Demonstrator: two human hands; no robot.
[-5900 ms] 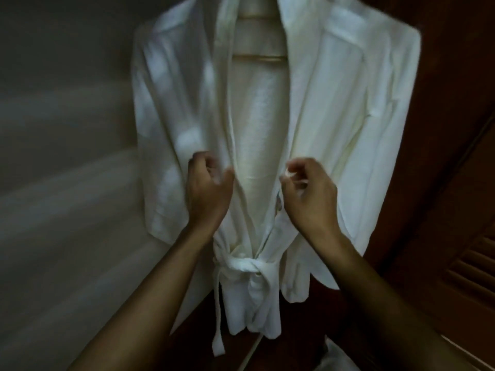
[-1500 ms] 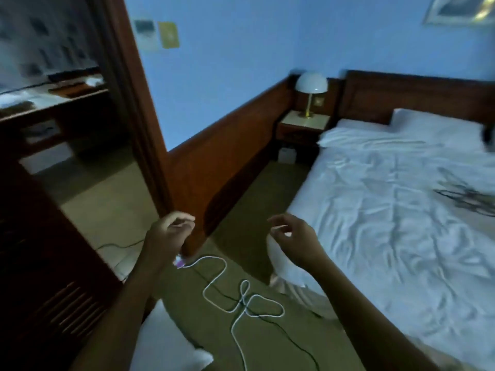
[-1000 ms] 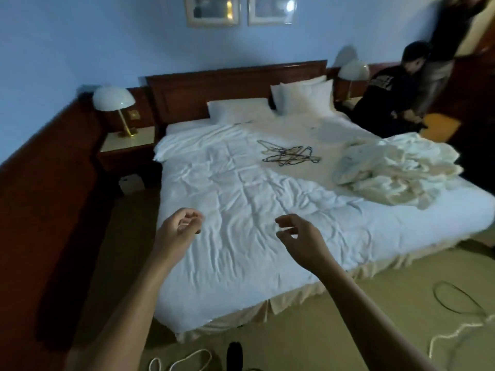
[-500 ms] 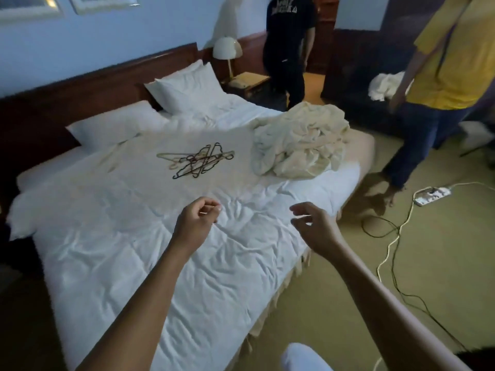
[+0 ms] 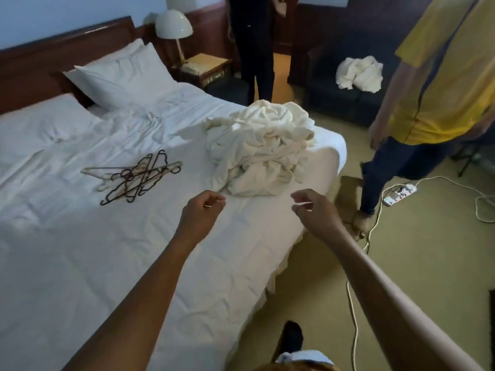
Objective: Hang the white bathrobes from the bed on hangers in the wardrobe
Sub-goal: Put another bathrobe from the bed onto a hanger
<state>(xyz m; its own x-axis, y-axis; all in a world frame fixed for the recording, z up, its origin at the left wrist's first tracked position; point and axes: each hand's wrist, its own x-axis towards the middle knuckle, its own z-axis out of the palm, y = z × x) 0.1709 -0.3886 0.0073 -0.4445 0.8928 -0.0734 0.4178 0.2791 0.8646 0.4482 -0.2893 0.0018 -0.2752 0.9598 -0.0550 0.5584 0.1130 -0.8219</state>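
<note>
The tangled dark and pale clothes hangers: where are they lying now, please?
Head view: the hangers lie on the white bed, left of the crumpled cream bathrobe pile.

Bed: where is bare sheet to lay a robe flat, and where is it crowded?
Bare: the wide near sheet below the hangers, and the stretch between hangers and pillows. Crowded: the far right corner, under the robe pile.
</note>
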